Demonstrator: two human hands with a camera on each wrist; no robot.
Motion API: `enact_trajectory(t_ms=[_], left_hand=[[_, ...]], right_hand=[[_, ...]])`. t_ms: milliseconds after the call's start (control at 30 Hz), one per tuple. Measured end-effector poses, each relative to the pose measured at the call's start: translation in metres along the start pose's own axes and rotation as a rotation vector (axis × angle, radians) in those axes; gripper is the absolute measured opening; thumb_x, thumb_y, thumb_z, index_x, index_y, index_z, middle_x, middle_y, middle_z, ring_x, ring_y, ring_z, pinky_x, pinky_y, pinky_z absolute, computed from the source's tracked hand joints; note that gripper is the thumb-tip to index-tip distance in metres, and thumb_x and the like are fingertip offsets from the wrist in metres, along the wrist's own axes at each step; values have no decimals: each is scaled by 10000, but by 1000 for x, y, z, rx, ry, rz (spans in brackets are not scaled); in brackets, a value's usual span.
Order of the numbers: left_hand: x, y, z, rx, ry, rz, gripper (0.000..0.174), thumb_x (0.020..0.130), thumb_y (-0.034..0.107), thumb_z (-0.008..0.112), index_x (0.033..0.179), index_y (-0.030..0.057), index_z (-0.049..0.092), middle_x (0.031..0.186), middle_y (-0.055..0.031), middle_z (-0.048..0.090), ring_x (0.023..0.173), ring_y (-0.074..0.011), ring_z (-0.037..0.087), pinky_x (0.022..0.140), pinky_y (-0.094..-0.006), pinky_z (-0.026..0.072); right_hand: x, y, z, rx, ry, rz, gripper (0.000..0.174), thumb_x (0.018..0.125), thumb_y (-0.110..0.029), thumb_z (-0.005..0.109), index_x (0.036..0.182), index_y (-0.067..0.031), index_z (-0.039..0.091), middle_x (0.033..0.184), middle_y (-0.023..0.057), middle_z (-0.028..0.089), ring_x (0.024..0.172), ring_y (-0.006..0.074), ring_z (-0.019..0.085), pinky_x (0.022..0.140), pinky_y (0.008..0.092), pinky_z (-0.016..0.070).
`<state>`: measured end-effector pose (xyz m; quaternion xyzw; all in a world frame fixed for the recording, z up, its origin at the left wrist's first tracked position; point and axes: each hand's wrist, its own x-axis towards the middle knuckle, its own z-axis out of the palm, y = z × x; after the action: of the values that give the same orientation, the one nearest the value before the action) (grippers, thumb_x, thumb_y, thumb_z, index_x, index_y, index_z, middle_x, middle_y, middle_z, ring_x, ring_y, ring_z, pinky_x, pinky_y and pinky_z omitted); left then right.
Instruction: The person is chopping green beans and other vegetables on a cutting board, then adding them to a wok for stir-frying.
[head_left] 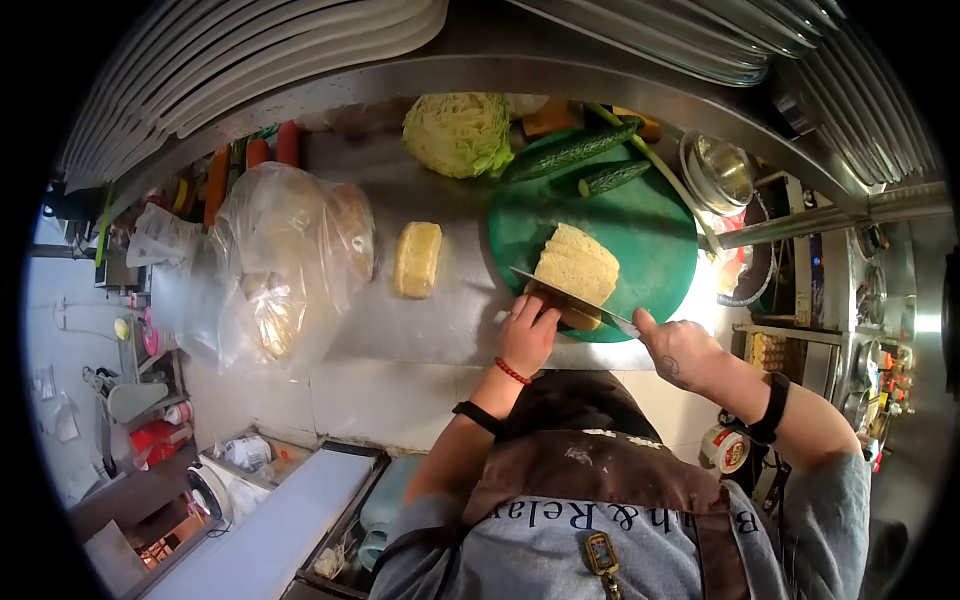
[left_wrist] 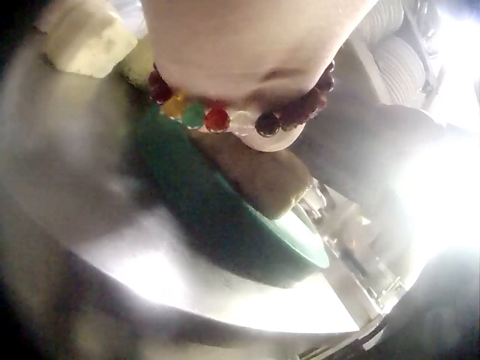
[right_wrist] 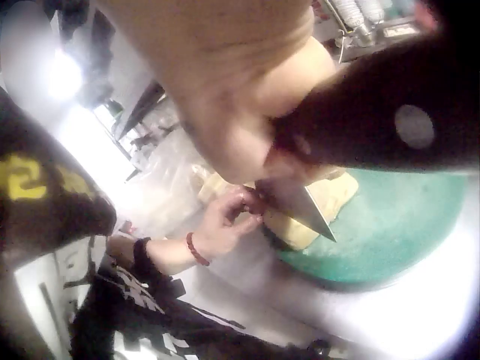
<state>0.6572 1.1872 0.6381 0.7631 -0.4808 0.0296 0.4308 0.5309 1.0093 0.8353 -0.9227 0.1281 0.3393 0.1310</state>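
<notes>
There are two hands, the left hand (head_left: 527, 335) and the right hand (head_left: 680, 350). There is one knife (head_left: 570, 298) and one green board (head_left: 655, 235). There are two yellow blocks: one yellow block (head_left: 577, 265), cut into slices too close together to count, and one whole block (head_left: 417, 259). There are two cucumbers (head_left: 570, 150), one cabbage (head_left: 458, 132), one plastic bag (head_left: 285, 260) and one metal bowl (head_left: 720, 170).

Left hand (head_left: 527, 335): fingers bent, tips holding the block (head_left: 575, 272) down.
Right hand (head_left: 680, 350): closed round the knife (head_left: 572, 298), just right of the left.
Forearms: both reaching far.
</notes>
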Motion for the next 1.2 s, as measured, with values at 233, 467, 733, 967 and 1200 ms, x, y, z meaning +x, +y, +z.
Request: enact_trajectory(t_ms=[233, 467, 733, 967, 1200], left_hand=[[-14, -14, 7, -132, -91, -63, 156, 786, 73, 666, 941, 80, 660, 1026, -112, 573, 980, -333, 552, 824, -420, 493], [3, 8, 3, -80, 34, -19, 266, 776, 114, 716, 1026, 58, 644, 1165, -143, 539, 1113, -373, 506, 938, -457, 431], [47, 12, 27, 57, 0, -142, 174, 741, 126, 712, 907, 158, 673, 1087, -98, 542, 1021, -315, 540, 821, -405, 504], [31, -4, 26, 55, -73, 46, 263, 736, 120, 721, 985, 78, 652, 1185, -132, 539, 1100, -348, 536, 896, -417, 496], [18, -13, 13, 2, -248, 45, 488, 713, 58, 700, 1190, 66, 596, 1308, -129, 517, 1276, -348, 456, 1022, -436, 444]], right_hand=[[71, -5, 65, 59, 95, -47, 268, 870, -49, 450, 1122, -53, 359, 795, 242, 658, 734, 414, 665, 652, 496, 532], [49, 30, 23, 83, 318, -107, 214, 956, -202, 496, 1088, -70, 390, 654, 199, 620, 638, 415, 631, 567, 507, 493], [77, 89, 33, -114, 338, -29, 264, 921, -102, 469, 1158, -17, 389, 666, 218, 619, 650, 401, 643, 573, 474, 518], [81, 87, 0, -34, 280, -43, 243, 930, -127, 445, 1148, -53, 368, 700, 224, 627, 663, 436, 632, 557, 515, 503], [82, 66, 27, -46, 109, -28, 332, 912, -95, 425, 1231, -45, 346, 783, 229, 653, 738, 410, 660, 654, 487, 531]])
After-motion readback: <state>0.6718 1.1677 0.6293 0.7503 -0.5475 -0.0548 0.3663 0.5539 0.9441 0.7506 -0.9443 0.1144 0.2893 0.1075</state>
